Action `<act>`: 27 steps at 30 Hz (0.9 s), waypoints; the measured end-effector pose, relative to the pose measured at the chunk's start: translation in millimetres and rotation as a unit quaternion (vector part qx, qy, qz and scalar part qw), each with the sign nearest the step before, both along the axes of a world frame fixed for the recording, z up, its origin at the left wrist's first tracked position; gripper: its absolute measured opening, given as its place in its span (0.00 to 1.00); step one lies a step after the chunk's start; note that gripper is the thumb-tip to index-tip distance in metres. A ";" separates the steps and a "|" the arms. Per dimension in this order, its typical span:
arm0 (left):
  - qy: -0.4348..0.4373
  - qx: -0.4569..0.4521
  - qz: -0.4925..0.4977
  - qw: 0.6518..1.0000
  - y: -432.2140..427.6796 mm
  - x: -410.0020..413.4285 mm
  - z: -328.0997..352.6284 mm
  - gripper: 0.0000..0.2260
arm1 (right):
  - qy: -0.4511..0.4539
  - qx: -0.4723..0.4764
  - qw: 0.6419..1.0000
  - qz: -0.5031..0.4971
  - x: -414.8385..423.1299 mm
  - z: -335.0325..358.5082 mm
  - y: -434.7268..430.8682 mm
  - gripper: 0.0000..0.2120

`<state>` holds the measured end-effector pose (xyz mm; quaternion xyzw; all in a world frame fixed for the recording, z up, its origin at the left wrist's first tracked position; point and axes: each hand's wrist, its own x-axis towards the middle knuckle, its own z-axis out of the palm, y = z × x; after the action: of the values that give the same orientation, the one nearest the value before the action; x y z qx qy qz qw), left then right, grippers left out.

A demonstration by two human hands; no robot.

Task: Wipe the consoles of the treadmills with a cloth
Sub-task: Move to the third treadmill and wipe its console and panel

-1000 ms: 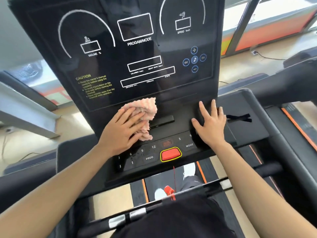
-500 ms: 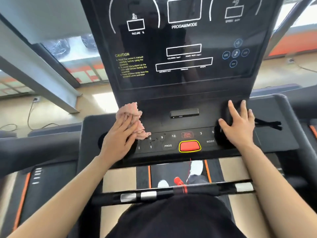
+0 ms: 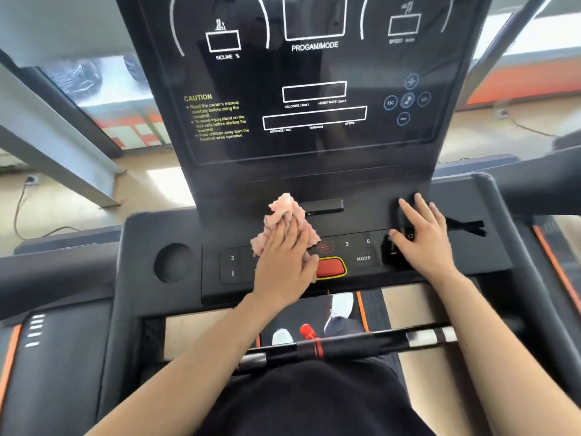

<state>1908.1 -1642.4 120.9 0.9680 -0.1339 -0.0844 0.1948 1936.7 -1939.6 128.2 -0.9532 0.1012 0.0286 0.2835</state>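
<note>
The left hand (image 3: 284,262) pressed flat, fingers straight, on the pink cloth (image 3: 284,218) over the console (image 3: 176,234) buttons, beside the red button (image 3: 330,268). The right hand (image 3: 423,239) rested open, fingers spread, on the console's right side.

The left hand (image 3: 284,262) hides part of the button row (image 3: 363,258) and cloth (image 3: 284,212); the display (image 3: 314,136) is cut off at its top.

Clear passage over the console deck (image 3: 141,237) left of the cloth (image 3: 286,212), out to the round recess (image 3: 173,262). Closed at the rear by the upright display panel (image 3: 314,146) and a low black ridge (image 3: 327,205); narrow gap only between the red button (image 3: 333,268) and the flat right hand (image 3: 424,240).
</note>
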 end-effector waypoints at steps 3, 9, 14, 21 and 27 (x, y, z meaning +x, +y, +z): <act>0.005 -0.007 -0.027 1.000 -24.3 1.1 2.8 0.37 | -0.019 0.038 0.999 -0.003 -8.6 0.9 -8.1 0.31; 0.017 -0.054 -0.092 0.994 -71.1 21.3 10.7 0.32 | -0.044 0.100 0.993 -0.036 -28.6 6.2 -18.4 0.28; 0.026 -0.092 -0.153 0.984 -111.7 41.4 13.3 0.31 | -0.072 0.097 0.989 -0.081 -53.7 1.9 -28.8 0.28; 0.009 -0.037 -0.266 0.963 -175.1 69.3 6.1 0.34 | -0.105 0.115 0.978 -0.140 -77.3 -6.2 -34.4 0.27; -0.027 -0.095 -0.377 0.921 -188.7 78.5 1.2 0.28 | -0.165 0.088 0.967 -0.173 -82.7 -9.7 -40.1 0.24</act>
<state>1986.5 -1831.0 122.1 0.8246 -0.5017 -0.1120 0.2363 1854.0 -1979.7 118.5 -0.8841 0.2131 -0.1693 0.3798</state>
